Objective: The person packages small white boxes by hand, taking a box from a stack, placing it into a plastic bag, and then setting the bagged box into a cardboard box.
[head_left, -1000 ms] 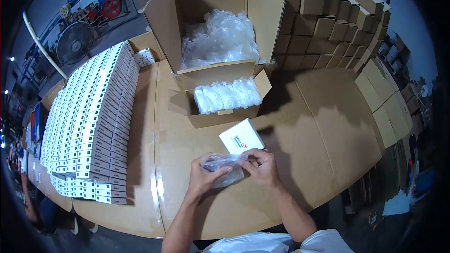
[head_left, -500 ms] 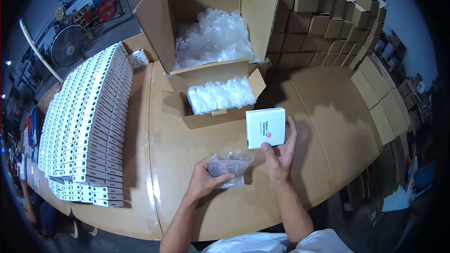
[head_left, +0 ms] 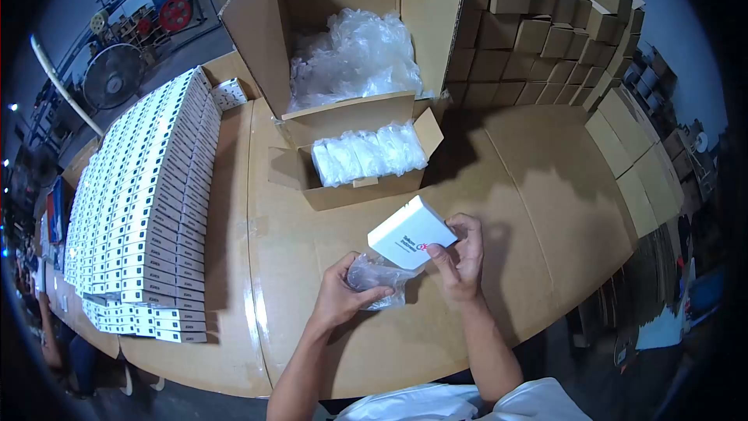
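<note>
My right hand (head_left: 461, 261) holds a small white box (head_left: 411, 232) by its right corner, thumb on the printed face. The box is tilted, and its lower left part is at the mouth of a clear plastic bag (head_left: 380, 279). That bag is held in my left hand (head_left: 347, 294), with the thumb across its front. How far the box reaches into the bag cannot be made out. Beyond my hands, an open carton (head_left: 343, 200) holds several white items in clear plastic wrap (head_left: 366, 157).
A big open carton (head_left: 261, 39) with loose clear bags (head_left: 358, 54) stands at the back. Stacked white boxes (head_left: 144, 218) fill the left. Brown cartons (head_left: 510, 35) are piled at the back right, with more (head_left: 635, 164) along the right edge. Part of a person (head_left: 51, 335) shows far left.
The white box has moved down and left in my right hand, from upright to tilted, and now meets the bag. My left hand has barely moved.
</note>
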The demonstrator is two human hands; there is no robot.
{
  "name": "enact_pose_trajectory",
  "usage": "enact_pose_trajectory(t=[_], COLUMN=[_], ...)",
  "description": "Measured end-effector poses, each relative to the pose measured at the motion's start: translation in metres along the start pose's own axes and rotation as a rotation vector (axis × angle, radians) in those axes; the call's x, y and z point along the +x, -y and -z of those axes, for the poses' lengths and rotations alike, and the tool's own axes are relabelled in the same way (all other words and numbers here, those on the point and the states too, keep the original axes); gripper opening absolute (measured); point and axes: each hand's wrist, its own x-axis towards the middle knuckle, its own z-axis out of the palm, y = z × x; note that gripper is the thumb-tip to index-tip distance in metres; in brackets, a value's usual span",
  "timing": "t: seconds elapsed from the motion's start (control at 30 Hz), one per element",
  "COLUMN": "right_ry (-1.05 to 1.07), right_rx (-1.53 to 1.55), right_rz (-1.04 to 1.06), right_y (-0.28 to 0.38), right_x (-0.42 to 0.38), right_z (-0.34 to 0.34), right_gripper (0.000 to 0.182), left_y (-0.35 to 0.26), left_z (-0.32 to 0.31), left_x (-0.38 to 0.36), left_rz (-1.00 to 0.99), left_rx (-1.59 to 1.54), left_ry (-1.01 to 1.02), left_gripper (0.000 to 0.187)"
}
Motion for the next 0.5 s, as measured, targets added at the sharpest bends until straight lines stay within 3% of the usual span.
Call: enact_pose_trajectory(t=[0.43, 0.5], right_ry=[0.051, 0.051], right_rx=[-0.033, -0.088], right_rz=[-0.063, 0.001], right_y=[0.0010, -0.0060], right_x=[-0.0024, -0.0028], right_z=[0.0074, 0.0033], right_gripper=[0.031, 0.030], left_y=[0.0029, 0.0042], left_z=[-0.0012, -0.0007], left_x=[-0.0005, -0.0007], left_rz=[0.029, 0.001], left_rx=[-0.007, 0.047], left_ry=[0.031, 0.049], left_gripper=[0.042, 0.046])
